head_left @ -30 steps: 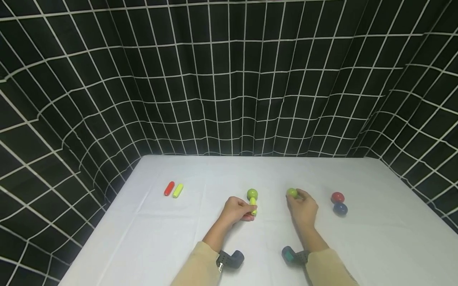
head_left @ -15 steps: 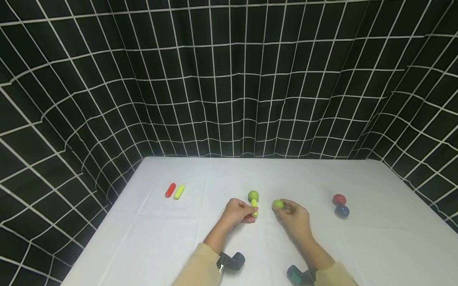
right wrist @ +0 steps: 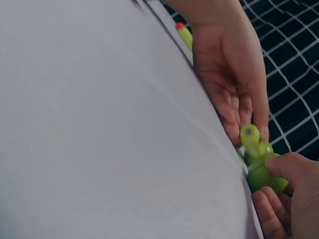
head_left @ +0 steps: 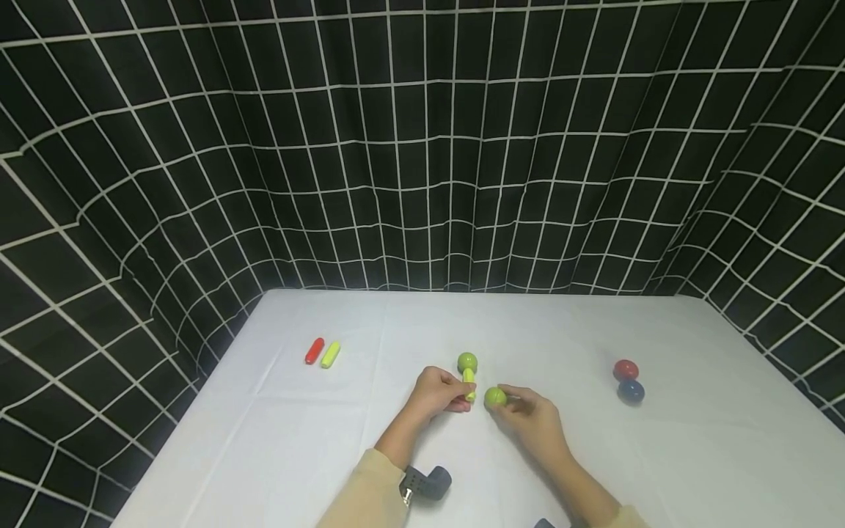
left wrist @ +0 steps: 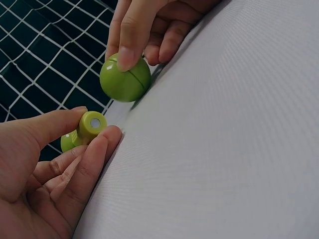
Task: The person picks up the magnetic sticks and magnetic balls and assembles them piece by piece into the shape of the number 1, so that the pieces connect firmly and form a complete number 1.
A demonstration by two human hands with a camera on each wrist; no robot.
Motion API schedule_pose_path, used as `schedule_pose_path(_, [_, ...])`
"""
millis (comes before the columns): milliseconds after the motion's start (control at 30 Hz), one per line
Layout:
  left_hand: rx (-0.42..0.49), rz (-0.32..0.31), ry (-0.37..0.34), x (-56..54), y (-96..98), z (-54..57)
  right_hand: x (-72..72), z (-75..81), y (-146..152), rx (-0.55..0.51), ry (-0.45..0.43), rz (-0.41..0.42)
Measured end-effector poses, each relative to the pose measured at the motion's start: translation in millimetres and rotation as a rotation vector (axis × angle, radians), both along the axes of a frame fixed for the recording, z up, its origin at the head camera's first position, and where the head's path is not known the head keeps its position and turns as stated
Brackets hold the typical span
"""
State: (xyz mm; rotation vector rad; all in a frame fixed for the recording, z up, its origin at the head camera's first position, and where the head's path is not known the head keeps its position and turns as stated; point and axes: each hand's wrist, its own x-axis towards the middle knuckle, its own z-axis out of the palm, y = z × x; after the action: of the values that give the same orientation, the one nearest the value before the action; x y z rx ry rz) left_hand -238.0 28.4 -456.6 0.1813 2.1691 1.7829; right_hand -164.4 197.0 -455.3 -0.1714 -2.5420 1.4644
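My left hand (head_left: 436, 390) pinches a short yellow-green magnetic rod (head_left: 469, 377) between thumb and fingers. A green ball (head_left: 467, 361) sits at the rod's far end. In the left wrist view the near end of the rod (left wrist: 93, 122) faces the camera, with a grey disc set in it. My right hand (head_left: 536, 425) holds a second green ball (head_left: 495, 397) by its fingertips, just right of the rod's near end and apart from it. A seam line runs across this ball (left wrist: 124, 83) in the left wrist view.
On the white table (head_left: 297, 455), a red rod (head_left: 315, 350) and another yellow-green rod (head_left: 331, 355) lie side by side at the left. A red ball (head_left: 626, 369) and a dark blue ball (head_left: 631, 391) sit together at the right. A black gridded curtain (head_left: 422, 161) surrounds the table.
My right hand has brought its green ball leftward and nearer to me, close to the rod's near end. My left hand stays in place, still pinching the rod.
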Motion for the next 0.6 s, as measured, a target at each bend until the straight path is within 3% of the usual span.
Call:
schedule_pose_path(367, [-0.018,-0.009,0.001,-0.5,-1.6,-0.7,4.3,-2.2,-6.9,-0.055,-0.056,0.021])
schedule_pose_path(600, [-0.017,-0.017,0.017,0.2,0.4,-0.1,5.5,-0.9,-5.8,-0.088,-0.024,0.13])
